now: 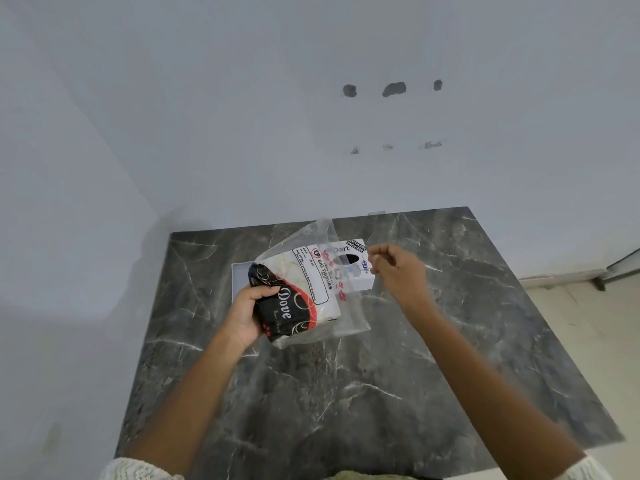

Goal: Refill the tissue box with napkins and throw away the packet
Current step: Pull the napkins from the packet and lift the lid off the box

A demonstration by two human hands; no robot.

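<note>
My left hand (246,310) grips the lower end of a clear plastic napkin packet (298,299) printed black, red and white, held tilted above the table. White napkins fill its lower part; its open upper end is empty clear film. My right hand (398,270) pinches that clear upper edge with curled fingers. Behind the packet a white tissue box (360,268) with a dark oval slot on top stands on the table, partly hidden by the film.
The dark grey marble table (346,393) stands against a pale wall. A flat white lid or tray (239,275) lies beside the box, under my left hand. Tiled floor (588,323) shows to the right of the table.
</note>
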